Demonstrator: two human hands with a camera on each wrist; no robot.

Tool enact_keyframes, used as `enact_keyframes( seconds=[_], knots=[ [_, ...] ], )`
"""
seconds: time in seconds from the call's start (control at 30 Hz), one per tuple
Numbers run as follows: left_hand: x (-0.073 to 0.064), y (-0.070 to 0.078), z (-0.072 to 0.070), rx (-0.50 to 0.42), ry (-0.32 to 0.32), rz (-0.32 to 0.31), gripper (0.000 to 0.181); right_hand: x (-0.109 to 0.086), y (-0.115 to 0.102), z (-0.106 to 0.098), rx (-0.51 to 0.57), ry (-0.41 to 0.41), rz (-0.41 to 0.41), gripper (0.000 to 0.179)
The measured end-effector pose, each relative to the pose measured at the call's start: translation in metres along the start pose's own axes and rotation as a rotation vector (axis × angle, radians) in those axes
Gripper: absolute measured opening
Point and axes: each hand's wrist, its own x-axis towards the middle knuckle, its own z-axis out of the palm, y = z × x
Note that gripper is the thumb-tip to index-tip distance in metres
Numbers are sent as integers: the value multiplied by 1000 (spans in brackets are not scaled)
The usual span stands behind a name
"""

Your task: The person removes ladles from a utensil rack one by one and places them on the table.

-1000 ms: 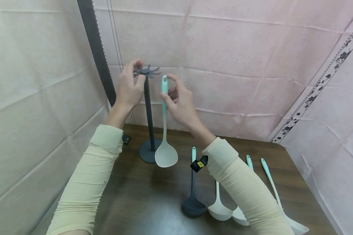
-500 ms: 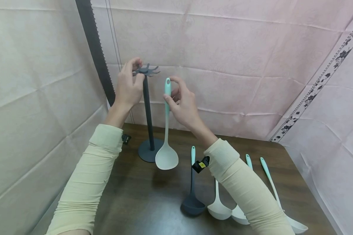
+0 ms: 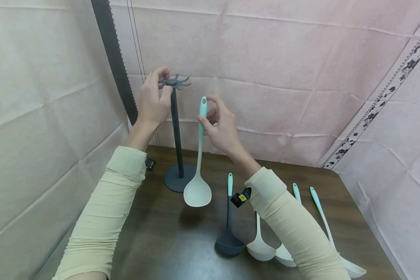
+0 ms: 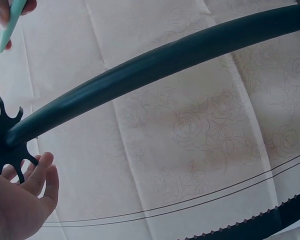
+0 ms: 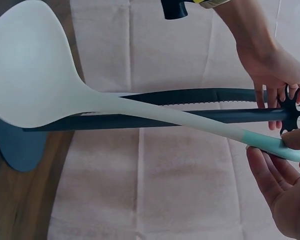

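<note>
My left hand (image 3: 154,102) holds the hooked top of a dark utensil stand (image 3: 176,132), its thumb and fingers at the prongs. The stand is upright on a round base. To its right, my right hand (image 3: 223,126) pinches the mint-green handle of a white ladle (image 3: 197,191) near its holed end. The ladle hangs bowl down, above the table and in front of the stand's base. In the right wrist view the ladle's bowl (image 5: 30,65) appears large, and its handle end lies close to the prongs. No contact between ladle and prongs shows in the head view.
On the brown wooden table (image 3: 154,233) lie a dark ladle (image 3: 230,243) with a mint handle end and several white ladles, one of them (image 3: 260,249) beside it. My right sleeve partly covers some. Pale cloth walls (image 3: 252,58) close in the back and sides.
My right hand has moved a little right and down with the ladle, away from the stand's top. The left hand keeps its place on the stand.
</note>
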Motion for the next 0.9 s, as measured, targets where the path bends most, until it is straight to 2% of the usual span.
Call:
enact_keyframes(
  seconds=[0.2,0.63,0.9],
  knots=[
    [1,0,0,-1,-1,-3,56,-8,11,1,-20,-6,29,52],
    [0,-3,1,-24,6,-2,55,-22,34,10,42,3,101,53],
    [1,-2,2,-24,13,8,55,-33,46,13,37,-7,160,52]
  ],
)
